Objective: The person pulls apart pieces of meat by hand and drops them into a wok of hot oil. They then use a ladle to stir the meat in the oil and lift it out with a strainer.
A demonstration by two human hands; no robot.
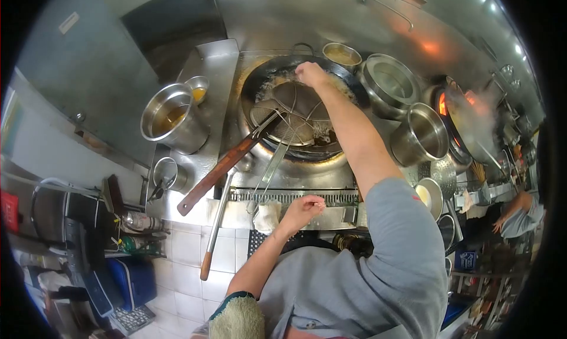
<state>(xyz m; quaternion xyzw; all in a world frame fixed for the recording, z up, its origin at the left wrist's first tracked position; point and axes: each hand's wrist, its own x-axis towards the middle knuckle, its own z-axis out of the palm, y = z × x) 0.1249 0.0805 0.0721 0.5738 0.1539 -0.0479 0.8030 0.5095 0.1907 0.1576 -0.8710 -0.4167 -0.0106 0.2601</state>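
My right hand (312, 74) reaches over the far part of a large black wok (251, 82) of bubbling oil. Its fingers are bunched together, and whatever is between them is hidden. My left hand (302, 212) is held near my body in front of the stove edge, fingers curled, with a small pale pinkish bit at the fingertips that I cannot identify. Across the wok rest wire-mesh strainers (295, 129), one with a long wooden handle (218, 173) pointing toward me. A ladle (216, 227) with a wooden handle end leans over the stove's front edge.
Left of the wok stand a steel pot (174, 119) of yellowish liquid and a small steel cup (169, 173). To the right are stacked pots (390, 82), a deep steel pot (419, 134) and a flaming, steaming second wok (466, 123). Another person's arm (512, 210) shows far right.
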